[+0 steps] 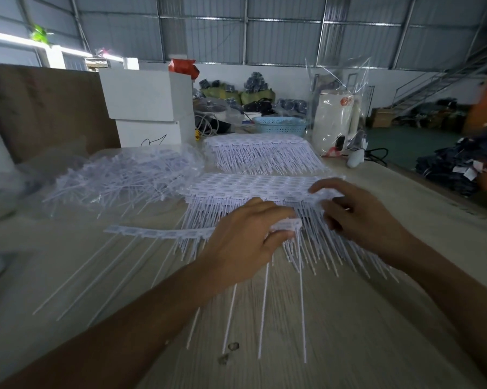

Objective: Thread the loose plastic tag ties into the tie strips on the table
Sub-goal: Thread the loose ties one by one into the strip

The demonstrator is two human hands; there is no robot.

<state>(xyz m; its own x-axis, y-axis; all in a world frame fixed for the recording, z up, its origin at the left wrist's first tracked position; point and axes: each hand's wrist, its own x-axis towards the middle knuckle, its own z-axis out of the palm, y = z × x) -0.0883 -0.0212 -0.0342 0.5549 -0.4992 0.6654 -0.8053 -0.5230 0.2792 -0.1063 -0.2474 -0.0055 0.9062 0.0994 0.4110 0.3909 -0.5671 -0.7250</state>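
A: Start big. What covers the table (349,332)?

B: At ten o'clock, the heap of loose ties (124,178) on clear plastic, lying every way. At twelve, a far stack of strips (259,153). Centre, towards one o'clock, the near stack of strips (250,189), heads in a band running nine to three, tails fanned towards six.

A: And the one in hand?

B: The single tie strip (163,233) lies with its long axis nine to three, just this side of the near stack. Its few threaded tails run long towards six and seven o'clock.

A: The hands?

B: The left hand (245,248) pinches the strip's three o'clock end, thumb under and fingers curled over. The right hand (360,214) hovers at two o'clock over the near stack, fingers bent. Whether they hold a tie I cannot tell; the picture is blurred there.

A: How will it handle?

B: I judge it very light and thin, a limp band that sags if lifted by one end. The tails look springy and slick, likely to slide or tangle. Better to take the strip by its flat head band near the working hole, and a loose tie close to its tip, so it steers straight in
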